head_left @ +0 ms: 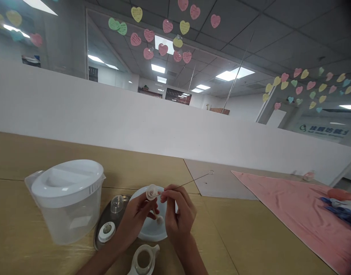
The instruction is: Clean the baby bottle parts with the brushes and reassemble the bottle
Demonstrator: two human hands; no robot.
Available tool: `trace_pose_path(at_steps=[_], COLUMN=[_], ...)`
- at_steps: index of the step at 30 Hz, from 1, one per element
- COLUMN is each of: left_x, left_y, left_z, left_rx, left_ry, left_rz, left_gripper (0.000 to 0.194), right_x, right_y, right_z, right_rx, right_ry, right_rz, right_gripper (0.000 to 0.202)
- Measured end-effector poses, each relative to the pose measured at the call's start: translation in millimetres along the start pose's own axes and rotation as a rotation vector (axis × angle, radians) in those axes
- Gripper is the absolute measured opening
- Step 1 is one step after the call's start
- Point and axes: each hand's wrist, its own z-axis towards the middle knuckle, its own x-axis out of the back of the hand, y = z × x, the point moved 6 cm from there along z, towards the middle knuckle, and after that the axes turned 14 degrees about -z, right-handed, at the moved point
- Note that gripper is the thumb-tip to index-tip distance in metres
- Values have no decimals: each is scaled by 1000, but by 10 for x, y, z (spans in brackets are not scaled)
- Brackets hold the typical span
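Observation:
My left hand [138, 209] is closed on a small translucent white round part [151, 192], held up with its open side showing. A whitish piece [159, 219] hangs below it; I cannot tell whether the two are joined. Between the fingertips of my right hand [179, 212] is a thin wire brush [196, 178] with a ring at its far end. Its other end points to the round part; whether it is inside is unclear. Both hands are above a pale bowl [152, 232].
A lidded pitcher [69, 206] stands left, beside a metal tray [100, 219] bearing a clear cap [117, 204] and a white ring-shaped piece [107, 232]. In front lies a white ring with handles [143, 259]. Pink cloth [295, 206] covers the right side. A low white wall [164, 130] rises behind.

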Motion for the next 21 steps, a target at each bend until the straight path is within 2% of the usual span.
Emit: trace_pose_path(at_steps=[6, 12, 17, 21], left_x=[39, 72, 71, 71], left_y=[66, 126, 166, 175], left_z=[17, 15, 0, -2], left_rx=[-17, -87, -170, -193], left_ry=[47, 43, 11, 14], left_rz=[87, 220, 360, 415], left_gripper=[41, 37, 30, 32], right_x=[14, 85, 152, 97], right_y=[25, -52, -44, -25], right_z=[-19, -61, -80, -77], right_rx=[-11, 73, 20, 10], right_ry=[-13, 10, 87, 31], right_rz=[39, -23, -60, -36], right_gripper=[23, 29, 28, 25])
